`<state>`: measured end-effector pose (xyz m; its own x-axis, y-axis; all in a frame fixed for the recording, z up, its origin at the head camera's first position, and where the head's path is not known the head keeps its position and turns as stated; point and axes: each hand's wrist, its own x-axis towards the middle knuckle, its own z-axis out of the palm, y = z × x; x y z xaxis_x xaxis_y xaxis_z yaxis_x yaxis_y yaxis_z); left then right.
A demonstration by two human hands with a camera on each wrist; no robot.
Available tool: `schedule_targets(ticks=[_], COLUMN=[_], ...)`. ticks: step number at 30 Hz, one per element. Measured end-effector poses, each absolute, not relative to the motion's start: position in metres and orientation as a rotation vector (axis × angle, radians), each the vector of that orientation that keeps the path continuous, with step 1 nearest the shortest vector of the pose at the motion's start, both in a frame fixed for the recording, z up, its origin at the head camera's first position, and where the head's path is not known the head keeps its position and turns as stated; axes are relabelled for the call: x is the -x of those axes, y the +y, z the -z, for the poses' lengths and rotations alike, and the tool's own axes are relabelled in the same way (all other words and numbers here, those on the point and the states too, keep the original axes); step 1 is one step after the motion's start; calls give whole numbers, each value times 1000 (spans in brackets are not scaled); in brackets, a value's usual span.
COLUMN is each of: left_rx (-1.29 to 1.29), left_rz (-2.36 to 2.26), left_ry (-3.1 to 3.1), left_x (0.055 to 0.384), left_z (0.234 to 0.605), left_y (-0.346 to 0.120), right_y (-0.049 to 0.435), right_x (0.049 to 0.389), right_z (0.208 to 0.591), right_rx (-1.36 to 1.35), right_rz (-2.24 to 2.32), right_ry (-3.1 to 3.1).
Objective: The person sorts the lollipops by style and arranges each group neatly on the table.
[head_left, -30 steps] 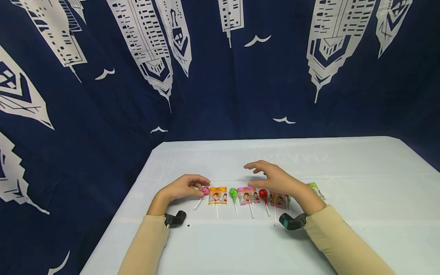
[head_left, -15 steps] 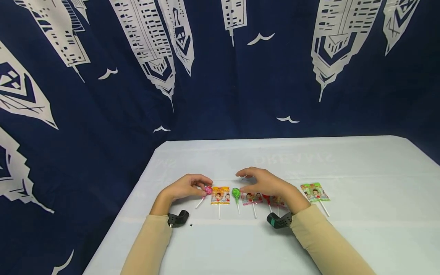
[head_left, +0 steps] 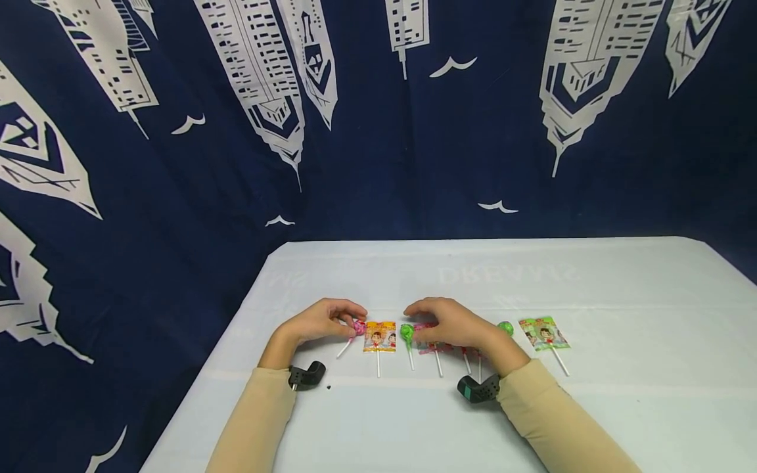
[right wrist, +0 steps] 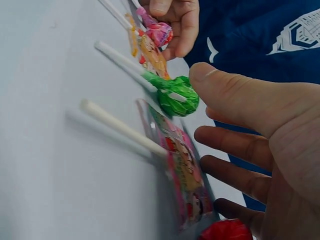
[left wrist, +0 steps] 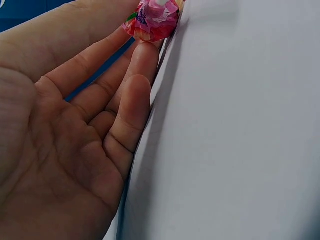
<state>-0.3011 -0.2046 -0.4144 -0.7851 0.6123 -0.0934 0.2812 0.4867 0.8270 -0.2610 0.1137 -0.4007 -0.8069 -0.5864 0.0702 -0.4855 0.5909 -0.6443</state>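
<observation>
Step in hand, my read: squaring up a row of lollipops on the white table, heads away from the person, sticks toward them.

Left hand is at the left end. Thumb and fingers bend round the head of the pink lollipop in what looks like a light pinch; its stick slants out to the left. Just beside it lies the orange packet, stick straight.

Right hand is over the middle, fingers loosely bent and apart, gripping nothing that I can see. Thumb tip is right by the green lollipop; can't tell if it touches. Fingers run along the far edge of the pink packet; contact unclear there too. Red lollipop is next along, mostly hidden from the head view.

Right end: second green lollipop partly blocked by the forearm, then the green packet tilted, stick out to the right.

Next move, I'd say: keep the left end fixed, nudge the middle pieces with light fingertip contact, then straighten the slanted ends. Watch for round heads rolling and packets getting dragged.
</observation>
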Motion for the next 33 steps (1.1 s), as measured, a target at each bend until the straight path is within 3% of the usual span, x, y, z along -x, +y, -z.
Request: schedule_targets(ticks=[33], left_rx=[-697], left_rz=[-1142], left_ry=[2417], left_x=[301], left_z=[416], left_y=[-200], right_y=[103], right_x=[260], right_z=[412], right_rx=[966], right_rz=[954], right_ry=[2799])
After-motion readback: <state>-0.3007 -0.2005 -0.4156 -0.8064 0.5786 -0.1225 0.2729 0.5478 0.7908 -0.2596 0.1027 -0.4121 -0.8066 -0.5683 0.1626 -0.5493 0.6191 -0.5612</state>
